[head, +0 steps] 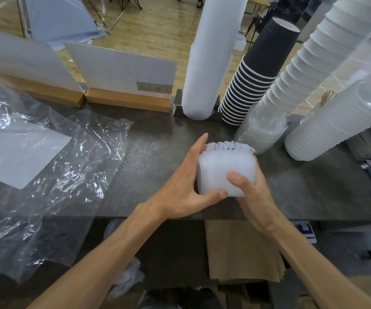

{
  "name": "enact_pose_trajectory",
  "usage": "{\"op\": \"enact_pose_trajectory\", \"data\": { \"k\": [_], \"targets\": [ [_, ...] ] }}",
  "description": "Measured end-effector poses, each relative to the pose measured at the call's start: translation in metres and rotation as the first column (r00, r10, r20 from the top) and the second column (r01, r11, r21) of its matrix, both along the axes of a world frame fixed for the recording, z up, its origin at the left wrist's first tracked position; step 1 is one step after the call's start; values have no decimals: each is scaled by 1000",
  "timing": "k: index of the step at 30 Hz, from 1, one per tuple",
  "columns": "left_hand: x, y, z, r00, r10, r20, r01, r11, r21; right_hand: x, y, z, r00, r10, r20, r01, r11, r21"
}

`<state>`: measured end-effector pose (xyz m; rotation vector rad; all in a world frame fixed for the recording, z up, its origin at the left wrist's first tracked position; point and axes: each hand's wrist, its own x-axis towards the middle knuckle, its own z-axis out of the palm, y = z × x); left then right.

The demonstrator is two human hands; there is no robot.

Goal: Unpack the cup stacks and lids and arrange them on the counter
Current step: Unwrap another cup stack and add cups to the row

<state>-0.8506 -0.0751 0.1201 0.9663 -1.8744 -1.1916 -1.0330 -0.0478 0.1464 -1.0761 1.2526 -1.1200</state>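
Both bare forearms are seen reaching in from the near edge of the dark speckled stone worktop (157, 139), and a short stack of translucent white plastic lids (224, 172) is clasped between the two hands just inside that edge, right of its middle. The left hand (186, 181) is curled round the stack's left side with the thumb laid along its near face; the right hand (249, 192) is wrapped round the right side, thumb pressed on top. For the step in hand, setting this stack down, even pressure from both sides would probably be needed so the loose lids are not fanned out, and the stack is best lowered flat before either grip is eased. Toward the far right corner, already-placed stacks are found: a tall frosted white sleeve of cups (211, 56), a stack of black paper cups with white rims (256, 74), a ribbed white cup stack (302, 63) and another white stack (336, 123). Crumpled clear plastic wrapping (53, 152) is spread over the left end, behind which two white sign cards in wooden bases (124, 85) are stood along the far edge. Wooden flooring is visible beyond.
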Motion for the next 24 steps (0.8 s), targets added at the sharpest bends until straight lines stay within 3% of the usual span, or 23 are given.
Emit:
{"op": "enact_pose_trajectory", "data": {
  "k": [5,9,12,14,17,24],
  "targets": [
    [-1,-2,-4,1000,-1,-1,1,999,-45,-3,-1,11,995,60,-75,-60,998,4],
    [-3,-3,-4,999,35,-17,-36,997,-74,-1,-3,30,955,41,-295,-58,997,-49],
    [-5,-8,-6,985,170,8,-168,979,-116,5,-14,51,791,44,-610,-93,994,-49],
    [-4,-16,-4,960,278,35,-272,955,-117,15,-27,65,696,81,-714,-153,988,-36],
    [5,-32,3,934,353,59,-348,934,-85,32,-55,75,697,96,-711,-200,978,-64],
    [23,-69,3,791,572,220,-566,819,-92,64,-111,60,759,-9,-651,-19,999,-35]
  ]
}}
